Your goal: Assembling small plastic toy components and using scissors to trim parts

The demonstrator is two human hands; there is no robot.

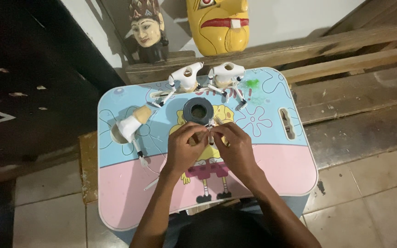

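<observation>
As my left hand [183,149] and right hand [235,147] pinch one small stick [210,136], it may slip against the tape roll [198,110].

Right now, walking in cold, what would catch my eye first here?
Probably the big yellow carved wooden mask leaning on the wall at the top, with a smaller painted wooden head to its left. Below them, on the pink and blue cartoon-printed small table, the left hand and right hand meet over a small white piece, just below a dark grey tape roll.
</observation>
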